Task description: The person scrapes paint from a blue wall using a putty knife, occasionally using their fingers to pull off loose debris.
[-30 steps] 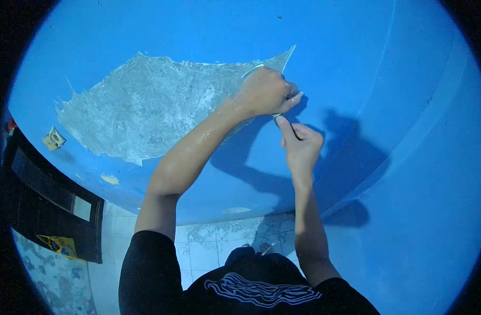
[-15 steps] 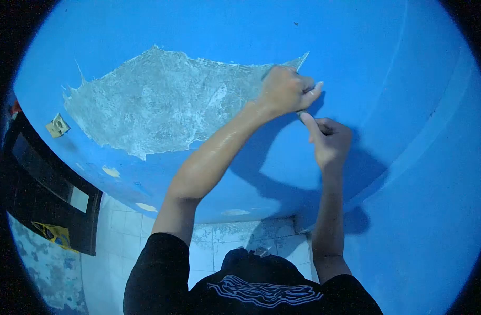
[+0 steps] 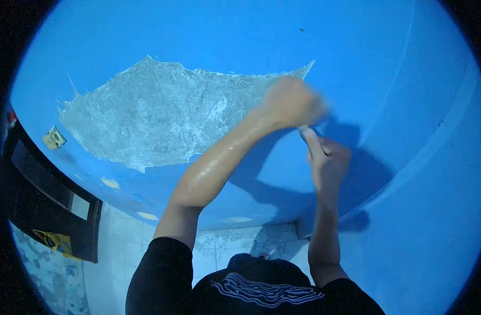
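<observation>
A blue wall carries a large bare grey patch (image 3: 146,110) where the paint is gone, its edges jagged. Over the patch's right end is my left hand (image 3: 295,102), smeared by motion. It has the rounded outline of a fist; whatever it grips is hidden. Just below it, my right hand (image 3: 330,160) is closed, thumb stretched up along a narrow tool handle (image 3: 304,131). Only a short piece of that handle shows between the hands, and the tool's working end is hidden. A thin pointed tip (image 3: 310,65) of the bare patch sticks out above my left hand.
On the wall at left is a cream socket or switch plate (image 3: 54,138). Pale spots (image 3: 110,183) mark the paint lower down. A dark wooden door or cabinet (image 3: 46,191) has a yellow bag (image 3: 54,242) by it. White floor tiles (image 3: 204,257) lie below.
My left hand has shifted slightly right and down and is now blurred. My right hand has dropped a little, and more of the tool handle shows. The view has tilted slightly upward.
</observation>
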Available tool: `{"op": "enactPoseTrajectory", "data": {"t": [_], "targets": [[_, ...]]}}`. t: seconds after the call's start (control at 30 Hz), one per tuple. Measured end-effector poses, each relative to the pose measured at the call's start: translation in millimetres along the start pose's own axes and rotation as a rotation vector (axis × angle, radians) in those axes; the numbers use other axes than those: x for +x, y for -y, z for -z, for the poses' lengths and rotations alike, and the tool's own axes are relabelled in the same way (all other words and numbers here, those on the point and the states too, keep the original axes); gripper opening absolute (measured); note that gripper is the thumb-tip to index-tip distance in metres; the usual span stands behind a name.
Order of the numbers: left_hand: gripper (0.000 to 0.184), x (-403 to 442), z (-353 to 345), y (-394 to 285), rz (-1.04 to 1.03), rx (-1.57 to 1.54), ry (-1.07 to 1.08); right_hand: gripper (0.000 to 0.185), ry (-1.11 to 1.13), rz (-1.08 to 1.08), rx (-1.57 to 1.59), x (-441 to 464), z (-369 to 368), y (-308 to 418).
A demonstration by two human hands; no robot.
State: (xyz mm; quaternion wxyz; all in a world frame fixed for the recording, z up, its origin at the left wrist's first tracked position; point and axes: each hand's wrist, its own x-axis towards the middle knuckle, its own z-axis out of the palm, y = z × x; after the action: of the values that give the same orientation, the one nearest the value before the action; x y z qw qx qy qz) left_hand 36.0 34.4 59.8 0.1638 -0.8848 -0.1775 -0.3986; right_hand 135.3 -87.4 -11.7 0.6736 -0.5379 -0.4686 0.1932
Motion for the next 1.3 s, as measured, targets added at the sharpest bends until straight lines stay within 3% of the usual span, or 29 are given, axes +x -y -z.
{"op": "enactPoseTrajectory", "data": {"t": [0.4, 0.53, 0.7, 0.8, 0.87, 1.07, 1.17, 1.3], "targets": [[0.043, -4, 2, 9, -0.028, 0.019, -0.212, 0.041, 0.002, 0.136, -0.076, 12, -9, -2], [0.042, -8, -9, 4, -0.021, -0.068, -0.136, 0.042, -0.012, 0.003, -0.110, 5, 0, 6], [0.044, -4, -10, 2, -0.036, -0.128, -0.288, 0.042, -0.029, 0.026, -0.125, 6, 6, 2], [0.044, -4, -6, 8, -0.072, -0.001, -0.262, 0.042, 0.020, 0.050, -0.063, 13, 1, -4], [0.044, -5, 2, 9, -0.035, -0.019, -0.260, 0.042, 0.013, 0.206, -0.142, 15, -14, 1], [0.045, -5, -2, 6, -0.050, -0.082, -0.165, 0.040, 0.033, 0.032, -0.087, 13, 0, 6], [0.044, -4, 0, 8, -0.018, -0.117, -0.234, 0.042, 0.005, 0.184, -0.134, 9, -8, -2], [0.044, -3, 2, 8, -0.024, -0.008, -0.221, 0.044, 0.002, 0.114, -0.086, 11, -1, 2]]}}
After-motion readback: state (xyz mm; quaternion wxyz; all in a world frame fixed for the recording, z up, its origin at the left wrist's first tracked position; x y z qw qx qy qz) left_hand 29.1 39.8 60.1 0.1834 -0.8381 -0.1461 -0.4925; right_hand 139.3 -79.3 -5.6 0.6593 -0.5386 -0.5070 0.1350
